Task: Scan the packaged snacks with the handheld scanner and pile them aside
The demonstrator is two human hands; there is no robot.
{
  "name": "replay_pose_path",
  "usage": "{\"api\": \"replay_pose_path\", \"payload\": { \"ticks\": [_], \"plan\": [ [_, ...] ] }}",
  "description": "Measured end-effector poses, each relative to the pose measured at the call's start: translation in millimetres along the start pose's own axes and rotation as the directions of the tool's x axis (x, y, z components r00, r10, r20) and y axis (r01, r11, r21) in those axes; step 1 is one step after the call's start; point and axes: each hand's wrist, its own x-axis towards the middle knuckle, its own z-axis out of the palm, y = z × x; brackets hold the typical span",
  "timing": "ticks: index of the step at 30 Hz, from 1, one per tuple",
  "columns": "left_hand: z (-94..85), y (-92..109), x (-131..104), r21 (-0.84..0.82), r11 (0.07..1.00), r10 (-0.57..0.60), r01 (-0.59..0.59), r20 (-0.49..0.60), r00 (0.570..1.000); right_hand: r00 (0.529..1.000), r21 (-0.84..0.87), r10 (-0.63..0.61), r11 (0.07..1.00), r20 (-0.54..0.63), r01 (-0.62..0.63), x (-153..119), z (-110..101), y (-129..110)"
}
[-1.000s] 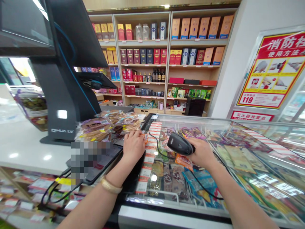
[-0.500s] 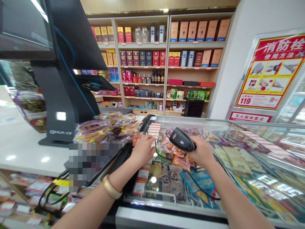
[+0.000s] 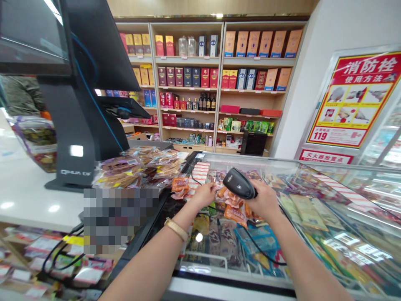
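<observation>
Head view, left hand [image 3: 205,195] moved closer to scanner [image 3: 239,184], right hand [image 3: 265,200] gripping

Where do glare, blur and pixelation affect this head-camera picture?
Head view: light spots glare off the white counter and monitor stand; head view: the right end of the glass case looks soft, the scanner comparatively sharp; head view: a pixelated patch hides whatever lies behind it.
</observation>
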Motion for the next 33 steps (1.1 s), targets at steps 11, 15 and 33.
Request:
{"api": "replay_pose_path", "payload": {
  "ticks": [11,15,33],
  "plan": [
    [-8.7,-12,-5,-0.036,0.979,0.181,-0.202,-0.306,0.935,1.000,-0.018,0.022,1.000,-0.007,-0.022,0,-4,2],
    [-18.1,-17,-3,0.103,0.938,0.337,-0.329,-0.479,0.810,0.991,-0.052,0.006,0.999,0.130,0.001,1,-8,-1],
    [-32.2,-5,-11,0.228,0.936,0.350,-0.270,-0.491,0.798,0.970,-0.040,0.050,0.998,0.239,-0.042,3,-11,-13]
  ]
}}
